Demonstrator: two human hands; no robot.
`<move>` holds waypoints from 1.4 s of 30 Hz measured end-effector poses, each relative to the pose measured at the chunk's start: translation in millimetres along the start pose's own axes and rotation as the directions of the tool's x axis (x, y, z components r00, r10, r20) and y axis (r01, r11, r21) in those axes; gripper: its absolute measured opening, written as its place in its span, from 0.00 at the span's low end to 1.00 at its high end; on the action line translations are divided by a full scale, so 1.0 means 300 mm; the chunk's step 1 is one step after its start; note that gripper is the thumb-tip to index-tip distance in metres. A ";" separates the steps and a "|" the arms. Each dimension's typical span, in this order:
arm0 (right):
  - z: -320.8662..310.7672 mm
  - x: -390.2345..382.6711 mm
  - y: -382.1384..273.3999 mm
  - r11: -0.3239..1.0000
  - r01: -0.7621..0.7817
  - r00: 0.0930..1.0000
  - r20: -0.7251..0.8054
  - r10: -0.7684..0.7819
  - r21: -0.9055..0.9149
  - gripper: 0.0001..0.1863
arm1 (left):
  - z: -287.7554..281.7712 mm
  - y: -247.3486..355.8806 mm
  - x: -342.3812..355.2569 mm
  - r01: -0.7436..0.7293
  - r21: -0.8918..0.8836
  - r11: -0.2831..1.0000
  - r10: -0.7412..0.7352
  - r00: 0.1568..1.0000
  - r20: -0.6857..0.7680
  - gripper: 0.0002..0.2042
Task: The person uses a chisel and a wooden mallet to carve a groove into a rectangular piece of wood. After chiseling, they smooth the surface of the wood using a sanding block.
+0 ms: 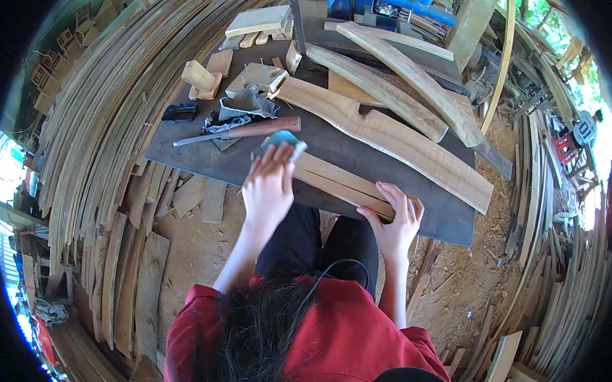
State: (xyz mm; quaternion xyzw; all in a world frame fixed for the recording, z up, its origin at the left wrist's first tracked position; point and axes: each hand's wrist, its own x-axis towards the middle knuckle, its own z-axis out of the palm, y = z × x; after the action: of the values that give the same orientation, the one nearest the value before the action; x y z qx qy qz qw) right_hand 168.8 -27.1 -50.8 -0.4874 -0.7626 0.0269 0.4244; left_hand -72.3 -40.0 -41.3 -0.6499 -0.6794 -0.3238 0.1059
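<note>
Wooden strip (333,173) on the dark table (446,219), close to the lap! Right hand (396,221) pinches its near end, left hand (269,179) has fingers closed over a blue-green sheet (285,139); even pressure along the grain should serve best, I'd say.

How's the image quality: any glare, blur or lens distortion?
Head view: daylight blows out at both side rims; head view: the left hand and blue-green sheet look slightly smeared, the right hand crisper; head view: black corners, stacked planks at left bow.
</note>
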 end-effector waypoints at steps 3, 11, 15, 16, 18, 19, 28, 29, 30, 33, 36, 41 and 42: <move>0.006 0.000 -0.001 1.000 0.009 1.000 0.002 -0.009 -0.007 0.30 | 0.032 0.000 0.037 0.000 0.072 0.997 -0.001 1.000 0.007 0.16; 0.011 0.002 0.001 1.000 -0.007 1.000 0.010 0.007 0.010 0.30 | -0.001 0.164 -0.093 -0.187 -0.274 0.943 0.220 0.971 0.093 0.14; 0.008 -0.003 0.007 1.000 0.002 1.000 -0.013 -0.003 -0.014 0.30 | 0.014 -0.047 -0.002 -0.033 0.058 0.998 0.033 0.999 -0.012 0.14; 0.009 -0.003 0.006 1.000 0.008 1.000 -0.016 -0.008 -0.014 0.30 | 0.019 -0.051 0.015 -0.017 0.094 0.995 0.019 1.000 -0.021 0.14; 0.015 -0.004 0.002 1.000 0.011 1.000 -0.022 -0.012 -0.019 0.30 | 0.046 -0.017 0.041 0.008 0.158 0.987 -0.002 0.999 -0.041 0.14; 0.018 -0.003 0.003 1.000 0.013 1.000 -0.019 -0.014 -0.028 0.30 | 0.031 0.070 0.039 0.131 0.094 0.987 -0.138 0.988 0.074 0.14; 0.020 -0.005 0.006 0.999 0.020 1.000 -0.014 -0.020 -0.035 0.30 | 0.010 0.109 -0.089 -0.317 -0.132 0.939 0.327 0.943 0.060 0.13; 0.019 -0.004 0.005 0.999 0.015 1.000 -0.019 -0.015 -0.032 0.30 | 0.010 0.058 -0.074 -0.265 -0.084 0.961 0.266 0.964 0.010 0.12; 0.021 -0.007 0.008 0.999 0.012 1.000 -0.027 -0.013 -0.038 0.30 | 0.003 0.010 -0.049 -0.204 -0.053 0.978 0.205 0.979 0.009 0.12; 0.022 -0.008 0.007 0.999 0.017 0.999 -0.034 -0.018 -0.029 0.29 | 0.016 -0.069 0.013 -0.071 0.036 0.997 0.074 0.992 -0.098 0.13; 0.023 -0.004 0.004 0.999 0.026 0.999 -0.034 -0.027 -0.027 0.29 | 0.063 0.018 0.027 -0.064 0.057 0.996 0.069 0.993 -0.091 0.13; 0.019 -0.007 0.004 1.000 0.003 0.999 0.033 -0.003 -0.023 0.29 | 0.065 0.241 -0.076 -0.313 -0.273 0.910 0.319 0.948 -0.024 0.12; 0.017 -0.004 0.002 1.000 0.014 1.000 0.023 -0.013 -0.023 0.29 | 0.052 0.231 -0.076 -0.301 -0.277 0.912 0.314 0.949 0.003 0.13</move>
State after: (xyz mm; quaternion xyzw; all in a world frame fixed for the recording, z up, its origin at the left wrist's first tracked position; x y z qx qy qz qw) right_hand 166.1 -25.7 -55.0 -0.4869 -0.7709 0.0207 0.4101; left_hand 1.0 -53.2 -45.2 -0.7645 -0.5198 -0.3781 0.0484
